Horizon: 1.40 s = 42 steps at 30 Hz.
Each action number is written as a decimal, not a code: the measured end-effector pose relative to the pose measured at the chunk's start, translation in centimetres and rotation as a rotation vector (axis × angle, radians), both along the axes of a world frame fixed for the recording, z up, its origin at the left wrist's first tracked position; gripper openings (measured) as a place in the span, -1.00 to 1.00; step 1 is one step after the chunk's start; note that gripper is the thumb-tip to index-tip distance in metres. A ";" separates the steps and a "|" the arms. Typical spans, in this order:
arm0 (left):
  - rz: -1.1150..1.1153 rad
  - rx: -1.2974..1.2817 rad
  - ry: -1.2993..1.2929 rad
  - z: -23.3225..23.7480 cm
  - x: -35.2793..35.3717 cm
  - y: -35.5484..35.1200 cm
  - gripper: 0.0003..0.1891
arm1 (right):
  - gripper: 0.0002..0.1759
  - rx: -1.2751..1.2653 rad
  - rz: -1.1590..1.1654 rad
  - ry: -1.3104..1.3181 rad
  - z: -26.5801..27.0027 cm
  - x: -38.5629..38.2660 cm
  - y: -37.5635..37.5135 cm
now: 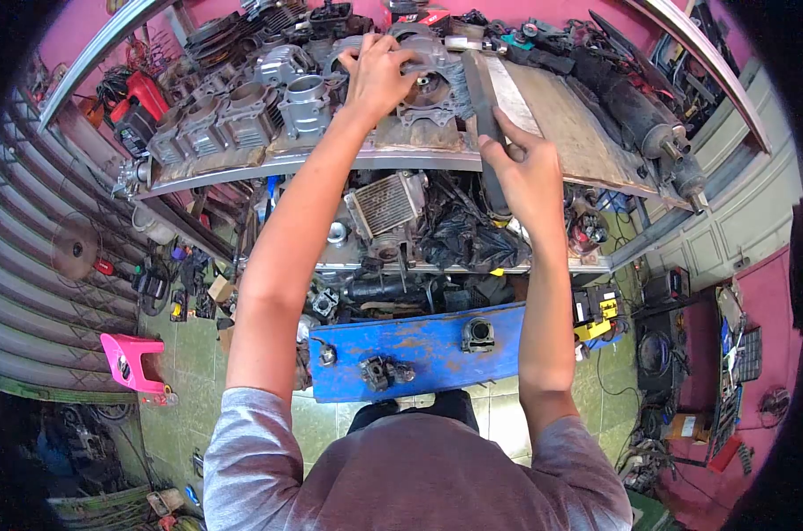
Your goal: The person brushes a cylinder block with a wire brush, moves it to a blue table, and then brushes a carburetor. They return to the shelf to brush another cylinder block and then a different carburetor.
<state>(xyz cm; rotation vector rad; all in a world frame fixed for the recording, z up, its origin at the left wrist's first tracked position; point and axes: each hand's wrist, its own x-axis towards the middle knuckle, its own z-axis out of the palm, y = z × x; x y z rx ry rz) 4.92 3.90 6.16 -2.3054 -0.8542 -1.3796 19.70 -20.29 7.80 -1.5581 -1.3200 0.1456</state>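
Observation:
Over the far side of the upper shelf, my left hand (382,75) has its fingers spread and bent. It overlaps a grey metal engine casing (432,113) with a round opening, the thumb beside that opening. My right hand (527,168) is closed on the right edge of a long, dark, flat bar (481,84), thumb and index finger along it. This bar slants down across the shelf's front edge, and its lower end hangs in front of the lower shelf. Left of my left hand stands a bare engine cylinder (306,102), with several finned cylinders (246,115) farther left.
A wooden board (565,111) lies on the shelf's right side, beside an exhaust muffler (631,106). Below, a finned radiator (385,205) sits among parts. A blue bench (437,354) bearing engine pieces stands before me. A pink stool (134,361) is at left.

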 end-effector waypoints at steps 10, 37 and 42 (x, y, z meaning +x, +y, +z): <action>-0.043 -0.747 0.055 0.5 -1.6 1.6 -0.02 | -0.34 0.105 -0.152 -0.359 1.2 -2.3 0.8; -0.349 -0.446 -0.168 -4.5 -3.6 -0.9 0.05 | -0.42 -0.098 -0.134 -0.565 1.5 -8.7 0.4; -0.314 -0.414 -0.176 -4.4 -3.9 -2.2 -0.09 | -0.41 0.023 -0.283 -0.740 1.0 -11.7 3.4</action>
